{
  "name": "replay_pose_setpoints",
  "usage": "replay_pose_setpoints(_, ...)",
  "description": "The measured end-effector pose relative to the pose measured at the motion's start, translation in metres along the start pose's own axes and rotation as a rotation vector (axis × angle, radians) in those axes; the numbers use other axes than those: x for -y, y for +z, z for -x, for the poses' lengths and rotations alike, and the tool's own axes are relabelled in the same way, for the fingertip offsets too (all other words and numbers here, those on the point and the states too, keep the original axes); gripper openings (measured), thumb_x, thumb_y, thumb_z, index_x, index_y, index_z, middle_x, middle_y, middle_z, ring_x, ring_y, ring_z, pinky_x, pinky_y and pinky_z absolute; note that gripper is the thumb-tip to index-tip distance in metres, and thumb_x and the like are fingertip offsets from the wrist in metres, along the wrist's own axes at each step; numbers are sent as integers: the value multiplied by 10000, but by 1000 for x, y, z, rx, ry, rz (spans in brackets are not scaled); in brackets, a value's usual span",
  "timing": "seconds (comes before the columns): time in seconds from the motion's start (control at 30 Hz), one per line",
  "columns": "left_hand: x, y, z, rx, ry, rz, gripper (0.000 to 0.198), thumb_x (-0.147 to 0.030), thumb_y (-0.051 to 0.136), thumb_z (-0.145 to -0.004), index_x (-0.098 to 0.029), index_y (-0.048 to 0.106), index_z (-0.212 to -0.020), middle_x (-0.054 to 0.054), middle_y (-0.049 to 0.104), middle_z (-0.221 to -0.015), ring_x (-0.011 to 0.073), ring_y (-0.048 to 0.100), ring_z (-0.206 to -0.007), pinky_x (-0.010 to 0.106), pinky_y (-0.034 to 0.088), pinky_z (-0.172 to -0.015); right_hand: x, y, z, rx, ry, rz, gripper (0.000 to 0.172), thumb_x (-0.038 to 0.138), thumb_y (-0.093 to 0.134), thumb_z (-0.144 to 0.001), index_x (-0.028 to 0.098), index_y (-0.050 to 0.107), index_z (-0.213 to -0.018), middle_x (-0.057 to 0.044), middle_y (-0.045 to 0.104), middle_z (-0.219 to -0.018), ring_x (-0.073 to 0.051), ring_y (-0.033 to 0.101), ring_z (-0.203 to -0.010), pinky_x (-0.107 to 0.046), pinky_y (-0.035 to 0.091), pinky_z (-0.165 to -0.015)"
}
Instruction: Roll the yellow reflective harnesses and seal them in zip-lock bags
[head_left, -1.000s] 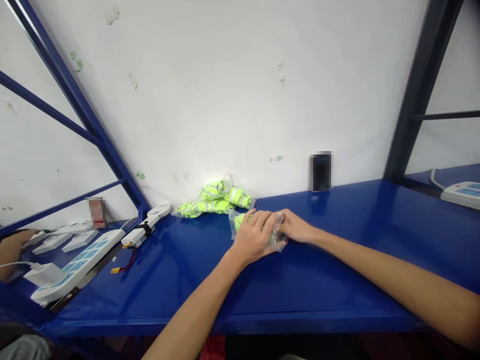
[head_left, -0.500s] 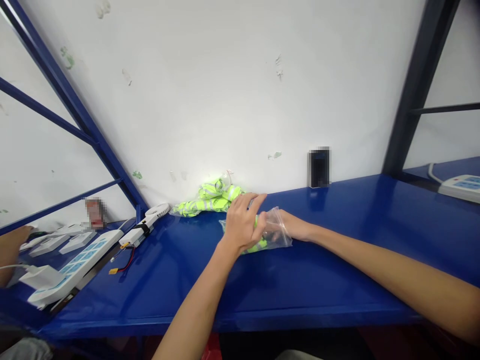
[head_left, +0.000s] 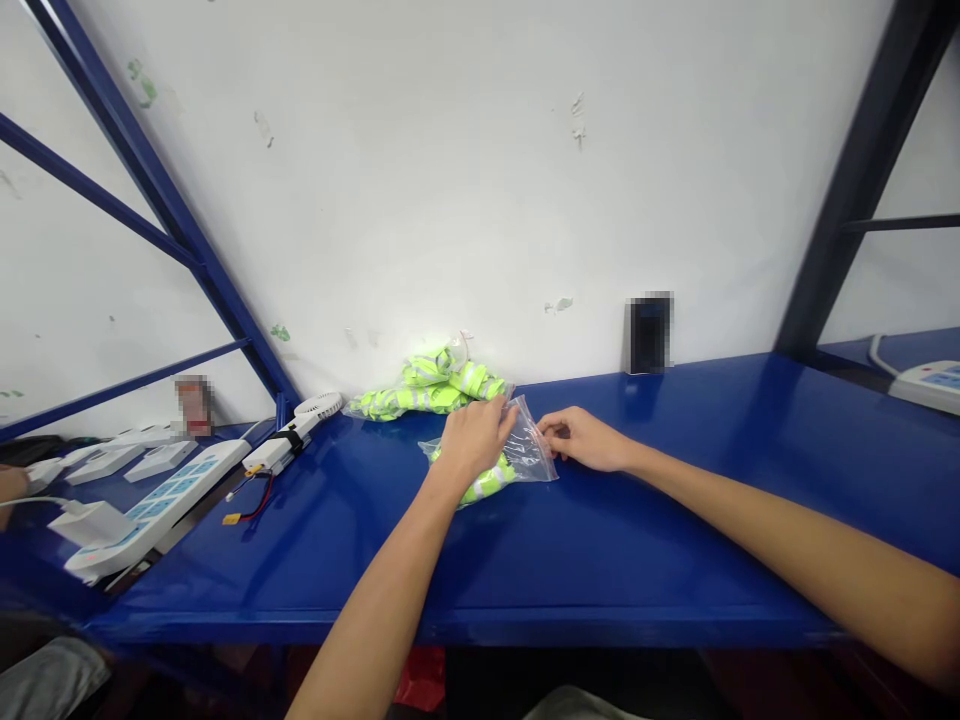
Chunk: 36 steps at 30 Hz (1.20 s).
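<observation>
Head view: left hand (head_left: 474, 440) presses the bag (head_left: 534, 457) near the shelf's (head_left: 600, 560) back edge, right hand (head_left: 583, 440) seemingly pinches its rim; best keep it taut.

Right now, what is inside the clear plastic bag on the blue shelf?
Yellow-green fabric with grey stripes shows through the clear plastic bag. The left hand covers the upper part, so the rest cannot be seen.
</observation>
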<state>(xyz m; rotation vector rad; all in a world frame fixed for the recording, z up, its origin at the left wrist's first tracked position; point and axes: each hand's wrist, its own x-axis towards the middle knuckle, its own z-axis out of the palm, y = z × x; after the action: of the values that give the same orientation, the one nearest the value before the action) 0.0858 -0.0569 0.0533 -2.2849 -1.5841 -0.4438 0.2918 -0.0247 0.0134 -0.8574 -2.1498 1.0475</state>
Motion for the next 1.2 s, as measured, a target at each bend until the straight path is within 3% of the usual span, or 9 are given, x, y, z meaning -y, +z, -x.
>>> replay_pose_setpoints(0.07,2,0,1,-5,-18,-16,425,-463,250,-996,-189,575,-985,91,691,-822,253,676,-787,300,453,-652,2,3,0,55,5,-67,218,343,628,-811,171,670,-938,-30,671,-767,-164,602,-680,-296,477,-659)
replay_pose_setpoints(0.17,1,-1,1,-10,-20,-88,396,-422,253,-1002,-177,564,-996,94,688,-798,241,676,-764,315,461,-702,5,4,1,150,8,-147,327,219,666,-741,172,619,-1061,-16,650,-815,-161,598,-735,-303,481,-718)
replay_pose_setpoints(0.27,-5,-3,-1,-28,44,-158,318,-327,283,-1003,-163,554,-1025,96,683,-770,242,673,-749,389,455,-822,5,4,1,172,-7,-163,365,130,602,-708,172,608,-1071,0,623,-790,-150,571,-718,-294,468,-709)
replay_pose_setpoints(0.33,-9,-3,-3,-39,83,-85,260,-270,305,-996,-165,541,-1017,108,682,-836,243,671,-791,388,457,-824,2,4,1,166,-16,-193,362,116,565,-696,179,616,-1048,3,621,-786,-149,561,-711,-290,460,-706)
replay_pose_setpoints(0.5,-13,2,-4,-33,109,249,204,-300,295,-1003,-210,477,-1017,68,660,-916,211,659,-802,300,473,-678,-5,10,-2,-70,-1,-355,197,302,521,-814,191,644,-919,-22,621,-826,-166,553,-720,-277,433,-630)
replay_pose_setpoints(0.7,-18,5,-1,-48,32,202,194,-312,306,-1000,-208,461,-1051,73,676,-953,222,676,-846,308,484,-695,5,22,-2,-242,-70,-205,312,497,636,-806,185,641,-809,-11,603,-752,-167,521,-699,-294,411,-673)
replay_pose_setpoints(1.0,-20,5,3,-77,93,161,218,-311,278,-1014,-217,436,-1131,58,687,-1055,205,694,-860,277,473,-665,-4,26,-5,-272,16,-376,326,483,732,-724,170,655,-772,5,586,-692,-138,496,-632,-290,396,-633)
replay_pose_setpoints(1.2,-18,5,5,-63,138,128,184,-257,291,-1005,-216,444,-1100,62,690,-1034,221,695,-835,290,462,-660,0,26,-3,-296,-30,-390,274,448,676,-793,186,636,-862,1,597,-753,-147,528,-676,-290,418,-650)
